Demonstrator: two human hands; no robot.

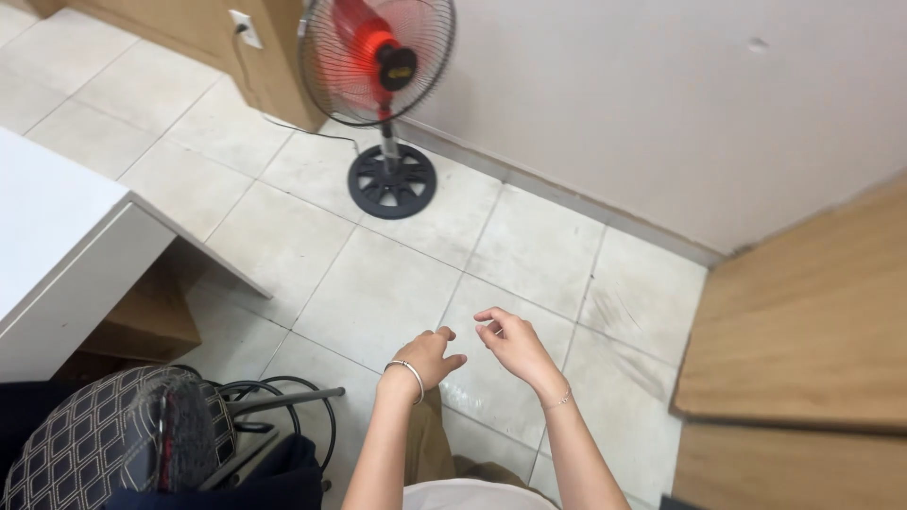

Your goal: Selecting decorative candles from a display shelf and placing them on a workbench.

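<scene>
Your left hand: your left hand [431, 357] hangs over the tiled floor [378, 293], fingers loosely curled, nothing in its grasp; a thin bangle [408, 370] circles the wrist.
Your right hand: your right hand [511, 342] floats just beside the left, palm turned inward, fingers half open with thumb and forefinger drawn near each other; you hold nothing you can see. A fine bracelet [559, 400] sits on that wrist.
Between the hands: a small gap; they do not touch.
Nearest surface: the pale, glossy floor tiles with dark grout lines lie directly below both hands, scuffed grey toward the right.
Ahead of you: a pedestal fan [378, 59] with red blades, wire cage and a round black spoked base [392, 179] stands well apart from your hands, close to the white wall [661, 94]. Its cord [293, 127] runs left along the floor to a wall socket [243, 26].
To your left: a white table [57, 246] with a sharp corner and straight edge; under it a brown cardboard box [151, 316].
Lower left: a chair [104, 434] with a dark, geometric-patterned padded seat and black metal tube frame, near your left forearm.
To your right: a smooth wooden panel [803, 321], its edge close to your right arm.
Open room: bare tiles stretch between your hands and the fan base.
</scene>
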